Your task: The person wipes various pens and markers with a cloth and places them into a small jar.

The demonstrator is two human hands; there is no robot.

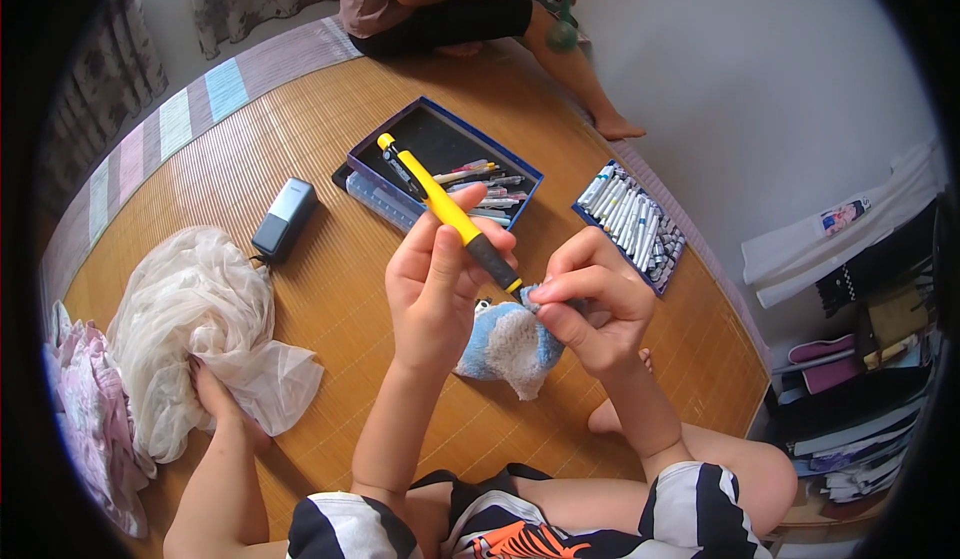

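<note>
My left hand (pixel 428 284) is closed around a thick yellow-and-black pen (pixel 452 211), which slants with its dark grip end down toward my right hand. My right hand (pixel 597 304) pinches a bit of a fuzzy blue-and-pale-grey plush toy (pixel 515 344) right at the pen's tip. The rest of the plush toy hangs below my fingers, over the mat. Whether the pen's tip touches the fabric, I cannot tell.
On the woven mat (pixel 360 449) lie an open blue box (pixel 440 114) of pens, a tray of white markers (pixel 635 229), a grey-black power bank (pixel 285 221) and sheer cream fabric (pixel 180 309). Another person (pixel 420 9) sits at the far edge. Shelves (pixel 850 409) stand right.
</note>
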